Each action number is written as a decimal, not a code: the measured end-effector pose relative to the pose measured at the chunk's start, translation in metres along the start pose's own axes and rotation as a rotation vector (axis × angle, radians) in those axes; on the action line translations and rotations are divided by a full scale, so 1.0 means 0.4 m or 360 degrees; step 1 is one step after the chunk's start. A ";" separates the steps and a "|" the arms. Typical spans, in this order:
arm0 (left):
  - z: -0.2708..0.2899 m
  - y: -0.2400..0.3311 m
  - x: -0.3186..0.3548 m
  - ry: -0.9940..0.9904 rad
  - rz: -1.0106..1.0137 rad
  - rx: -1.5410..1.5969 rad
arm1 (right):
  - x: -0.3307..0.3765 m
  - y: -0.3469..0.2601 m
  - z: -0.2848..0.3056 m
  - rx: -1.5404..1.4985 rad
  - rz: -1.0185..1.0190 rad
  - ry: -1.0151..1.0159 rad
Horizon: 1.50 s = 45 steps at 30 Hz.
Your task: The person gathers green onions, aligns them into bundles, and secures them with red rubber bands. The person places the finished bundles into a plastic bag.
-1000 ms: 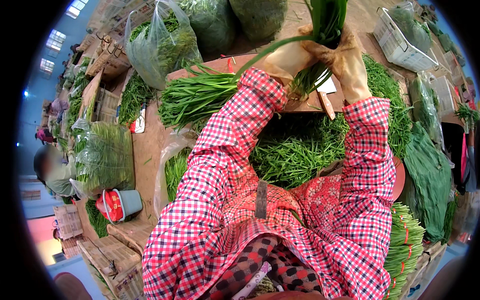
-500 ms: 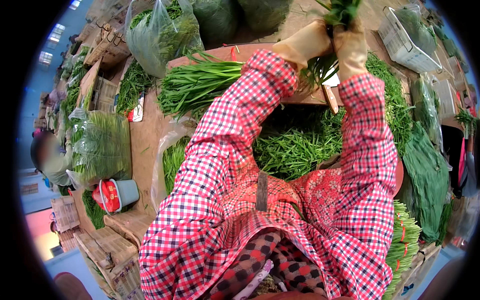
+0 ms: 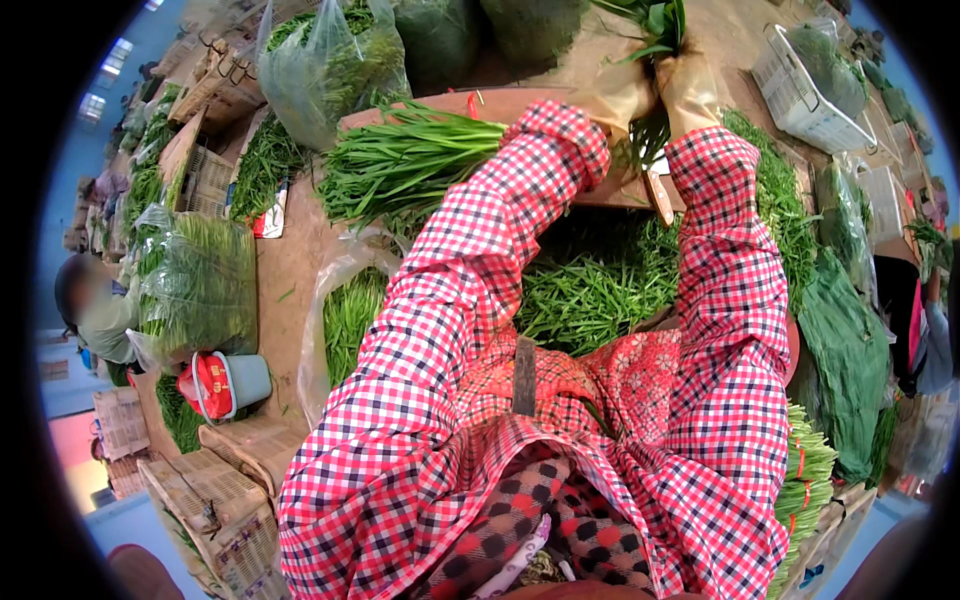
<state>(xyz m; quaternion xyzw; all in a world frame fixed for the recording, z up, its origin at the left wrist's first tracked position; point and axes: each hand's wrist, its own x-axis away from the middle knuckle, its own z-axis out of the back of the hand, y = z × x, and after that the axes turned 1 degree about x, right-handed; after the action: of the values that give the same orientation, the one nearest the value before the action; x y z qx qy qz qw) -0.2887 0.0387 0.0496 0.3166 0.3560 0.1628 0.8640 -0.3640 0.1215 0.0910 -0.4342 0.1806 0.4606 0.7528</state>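
A: Where is the green bunch?

B: I see it up by the far side of the bench. The right hand is closed round it. The left hand is right beside it, but blurry, so I can't tell how tight its fingers are.

A: Which step is this?

B: I'd say it's the holding part. I think the next move calls for keeping the loose leaves together.

A: What else is on the bench?

B: I see a leafy pile on the left. A knife with a wooden handle pokes over the near edge.

A: And the room?

B: I see cut greens on the near side, a stuffed clear bag past the pile, a white crate off right, and a pale blue bucket on the brown floor. A person is far left.
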 end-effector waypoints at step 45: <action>0.391 -0.308 -0.091 0.0871 0.0365 0.2451 | 0.614 -0.156 0.287 -0.0988 -0.0343 -0.0746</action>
<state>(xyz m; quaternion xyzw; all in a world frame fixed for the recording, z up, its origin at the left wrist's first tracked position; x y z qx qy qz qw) -0.1947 -0.1391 0.0720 0.8038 0.5312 0.0316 0.2657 -0.2003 0.3349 0.0205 -0.5406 -0.1902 0.4983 0.6506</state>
